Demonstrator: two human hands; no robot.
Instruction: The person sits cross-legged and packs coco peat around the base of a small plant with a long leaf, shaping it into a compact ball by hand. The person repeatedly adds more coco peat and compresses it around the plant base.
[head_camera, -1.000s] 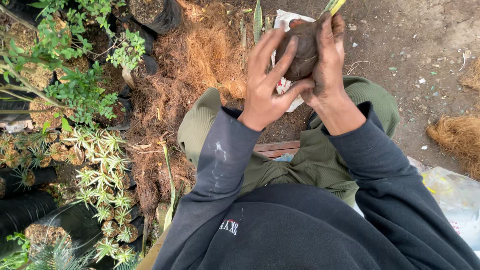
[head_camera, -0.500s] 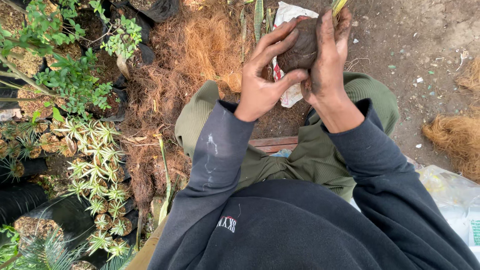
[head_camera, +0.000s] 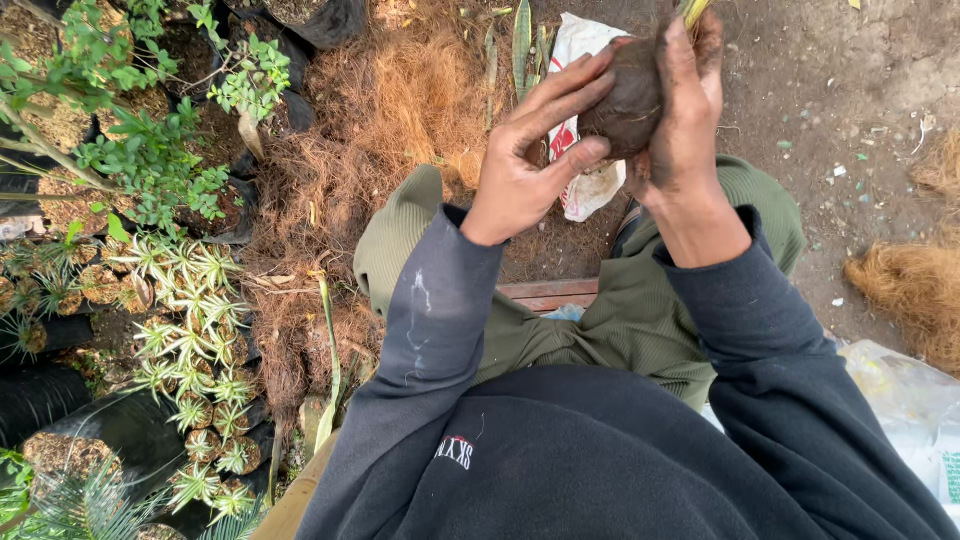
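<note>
**Clerk:** While the ledger is open, give me item one: hands and what they hold.

**Checker:** Item one: dark brown root ball, rounded, soil-coated, held up in the air near the top of the view, above the person's lap. Right hand wraps its far side, fingers curled close over the top. Left hand presses on the near side, fingers spread along the surface, thumb beneath. Both hands closed on it, soil-stained.

**Clerk:** Any change against the previous entry?

**Checker:** Yes. A second back, the left fingers lay wider and flatter across the ball; they now sit tighter and the ball is turned a little (my reading: the soil is being packed and shaped by rotation, work still in progress).

**Clerk:** Item two, surroundings.

**Checker:** White plastic bag on the ground just behind the hands. Heap of brown coconut fibre to the left. Small striped plants in black grow bags, lower left. Leafy green shrubs, upper left. Wooden plank under the olive-green trousers.
</note>
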